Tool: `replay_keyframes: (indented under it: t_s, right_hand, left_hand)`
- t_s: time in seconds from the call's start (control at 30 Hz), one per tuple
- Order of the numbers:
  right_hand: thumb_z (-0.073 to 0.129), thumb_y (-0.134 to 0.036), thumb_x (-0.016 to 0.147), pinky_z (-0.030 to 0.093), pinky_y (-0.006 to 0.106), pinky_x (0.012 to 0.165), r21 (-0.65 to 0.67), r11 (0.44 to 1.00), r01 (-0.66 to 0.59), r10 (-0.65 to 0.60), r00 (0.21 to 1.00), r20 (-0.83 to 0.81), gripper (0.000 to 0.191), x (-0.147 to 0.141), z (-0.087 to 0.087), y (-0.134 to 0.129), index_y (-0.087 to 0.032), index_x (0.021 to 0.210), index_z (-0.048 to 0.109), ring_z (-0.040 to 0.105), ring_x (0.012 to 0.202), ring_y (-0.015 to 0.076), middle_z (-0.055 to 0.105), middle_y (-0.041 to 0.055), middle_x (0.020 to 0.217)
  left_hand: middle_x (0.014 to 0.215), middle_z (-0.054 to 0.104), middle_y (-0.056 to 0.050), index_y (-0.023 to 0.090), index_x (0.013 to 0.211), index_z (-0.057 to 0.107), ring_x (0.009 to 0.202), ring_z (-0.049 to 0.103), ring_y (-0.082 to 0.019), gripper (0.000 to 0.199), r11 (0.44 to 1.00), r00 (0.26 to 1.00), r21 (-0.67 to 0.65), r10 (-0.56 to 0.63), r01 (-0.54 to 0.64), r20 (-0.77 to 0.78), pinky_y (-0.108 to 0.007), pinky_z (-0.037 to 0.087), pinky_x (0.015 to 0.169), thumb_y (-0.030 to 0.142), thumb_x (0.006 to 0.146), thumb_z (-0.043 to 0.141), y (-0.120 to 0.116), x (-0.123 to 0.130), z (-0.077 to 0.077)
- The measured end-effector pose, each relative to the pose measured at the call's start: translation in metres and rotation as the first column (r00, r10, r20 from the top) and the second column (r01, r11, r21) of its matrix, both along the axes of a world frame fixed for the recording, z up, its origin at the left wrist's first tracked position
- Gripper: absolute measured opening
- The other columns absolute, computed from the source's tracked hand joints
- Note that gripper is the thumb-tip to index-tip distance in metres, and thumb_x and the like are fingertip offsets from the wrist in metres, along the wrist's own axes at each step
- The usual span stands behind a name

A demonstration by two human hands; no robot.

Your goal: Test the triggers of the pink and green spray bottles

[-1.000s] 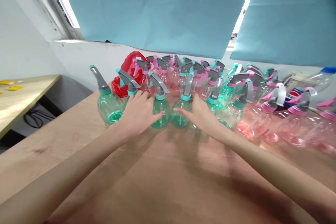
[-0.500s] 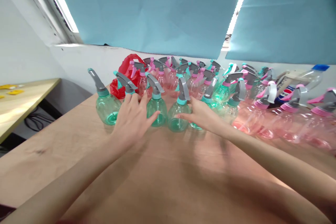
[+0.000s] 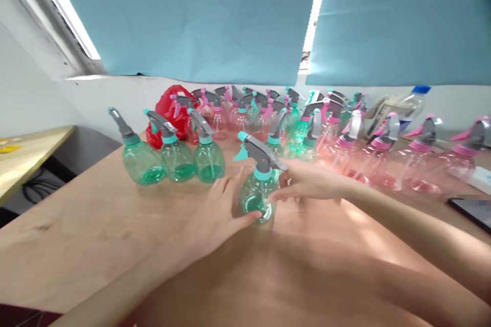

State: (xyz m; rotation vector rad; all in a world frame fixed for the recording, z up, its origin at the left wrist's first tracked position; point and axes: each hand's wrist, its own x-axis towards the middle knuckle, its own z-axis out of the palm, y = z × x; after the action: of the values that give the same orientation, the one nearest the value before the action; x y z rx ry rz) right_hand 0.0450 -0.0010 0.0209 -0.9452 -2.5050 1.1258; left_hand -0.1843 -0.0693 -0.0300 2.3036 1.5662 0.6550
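A green spray bottle (image 3: 250,195) with a grey and turquoise trigger head is between my two hands, close to me and in front of the row. My left hand (image 3: 226,209) curves round its left side, thumb across the lower front. From the right, my right hand (image 3: 303,181) grips it with fingers bent against the body below the collar. The nozzle points left and the grey lever slants down to the right. To the left stand three more green spray bottles (image 3: 177,159), and another green spray bottle (image 3: 275,139) is partly hidden behind the held one.
Pink spray bottles (image 3: 378,158) line the right side, with several pink and green ones behind. A red plastic bag (image 3: 169,107) lies at the back, a blue-capped bottle (image 3: 412,104) by the wall. A dark phone-like device (image 3: 471,214) rests at right on the wooden table (image 3: 95,245).
Both hands have come together round one green spray bottle and drawn it toward me out of the row. Its head has turned to point left. The view has shifted to the right.
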Motion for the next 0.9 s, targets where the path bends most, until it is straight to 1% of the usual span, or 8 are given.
replay_keyframes:
  t_s: [0.13, 0.23, 0.37, 0.47, 0.57, 0.67, 0.77, 0.9]
  right_hand:
    - [0.074, -0.039, 0.076, 0.049, 0.029, 0.062, 0.112, 0.994, 0.005, -0.014, 0.997, 0.080, 0.055, 0.032, 0.008, -0.015, -0.023, 0.125, 0.056, 0.062, 0.074, 0.0188, 0.067, 0.0037, 0.096]
    - [0.069, -0.049, 0.078, 0.049, 0.034, 0.072, 0.149, 0.988, 0.041, -0.052, 0.996, 0.073, 0.047, 0.056, 0.009, -0.023, -0.021, 0.115, 0.062, 0.061, 0.085, 0.0225, 0.065, 0.0060, 0.102]
    - [0.070, -0.054, 0.076, 0.049, 0.033, 0.077, 0.168, 0.982, 0.089, -0.088, 0.996, -0.013, 0.047, 0.084, 0.005, -0.030, -0.023, 0.110, 0.064, 0.058, 0.095, 0.0238, 0.064, 0.0043, 0.103]
    - [0.073, -0.051, 0.075, 0.050, 0.032, 0.075, 0.122, 0.986, 0.118, -0.101, 0.985, -0.143, 0.050, 0.099, 0.000, -0.034, -0.025, 0.116, 0.060, 0.059, 0.096, 0.0233, 0.063, 0.0026, 0.101]
    - [0.076, -0.044, 0.074, 0.051, 0.030, 0.069, 0.074, 0.985, 0.157, -0.129, 0.949, -0.288, 0.049, 0.106, -0.006, -0.039, -0.026, 0.116, 0.058, 0.061, 0.088, 0.0209, 0.064, 0.0014, 0.095]
    - [0.074, -0.039, 0.077, 0.049, 0.028, 0.058, 0.007, 0.982, 0.187, -0.171, 0.909, -0.381, 0.040, 0.109, -0.010, -0.044, -0.027, 0.111, 0.057, 0.061, 0.075, 0.0178, 0.063, -0.0002, 0.085]
    - [0.070, -0.032, 0.080, 0.048, 0.027, 0.055, -0.085, 0.972, 0.218, -0.232, 0.863, -0.448, 0.037, 0.112, -0.012, -0.047, -0.026, 0.114, 0.055, 0.061, 0.068, 0.0168, 0.061, -0.0022, 0.077]
    - [0.067, -0.026, 0.078, 0.038, 0.025, 0.042, -0.012, 0.925, 0.379, -0.342, 0.821, -0.457, 0.023, 0.120, -0.019, -0.042, -0.027, 0.098, 0.058, 0.049, 0.050, 0.0128, 0.054, -0.0047, 0.065]
  left_hand:
    - [0.146, 0.045, -0.007, 0.034, 0.145, 0.030, 0.135, 0.039, -0.034, 0.079, 0.981, 0.976, -0.134, -0.111, 0.137, 0.188, -0.056, 0.037, 0.108, 0.052, 0.079, 0.070, -0.001, 0.029, -0.005]
    - [0.148, 0.043, -0.005, 0.032, 0.142, 0.036, 0.133, 0.044, -0.032, 0.077, 0.953, 0.925, -0.170, -0.184, 0.251, 0.332, -0.051, 0.040, 0.108, 0.044, 0.078, 0.075, -0.001, 0.052, -0.010]
    - [0.151, 0.040, -0.008, 0.031, 0.143, 0.033, 0.130, 0.049, -0.032, 0.085, 0.931, 0.878, -0.180, -0.216, 0.317, 0.426, -0.050, 0.045, 0.104, 0.040, 0.074, 0.080, 0.004, 0.081, -0.018]
    - [0.148, 0.043, -0.007, 0.032, 0.141, 0.035, 0.131, 0.047, -0.031, 0.082, 0.921, 0.857, -0.121, -0.289, 0.371, 0.428, -0.047, 0.047, 0.102, 0.040, 0.073, 0.081, 0.009, 0.100, -0.023]
    - [0.147, 0.043, -0.008, 0.030, 0.142, 0.036, 0.133, 0.044, -0.032, 0.084, 0.912, 0.857, -0.072, -0.350, 0.404, 0.377, -0.049, 0.046, 0.103, 0.045, 0.072, 0.080, 0.011, 0.118, -0.028]
    - [0.144, 0.047, -0.009, 0.029, 0.141, 0.036, 0.131, 0.045, -0.034, 0.086, 0.909, 0.860, -0.057, -0.368, 0.413, 0.354, -0.052, 0.043, 0.105, 0.052, 0.070, 0.079, 0.014, 0.136, -0.032]
    - [0.147, 0.044, -0.007, 0.031, 0.144, 0.033, 0.134, 0.041, -0.033, 0.090, 0.884, 0.825, -0.022, -0.427, 0.467, 0.370, -0.049, 0.038, 0.109, 0.054, 0.070, 0.079, 0.020, 0.151, -0.033]
    - [0.140, 0.050, -0.009, 0.026, 0.142, 0.036, 0.131, 0.045, -0.030, 0.086, 0.857, 0.792, -0.014, -0.469, 0.514, 0.390, -0.045, 0.039, 0.109, 0.049, 0.071, 0.080, 0.029, 0.165, -0.030]
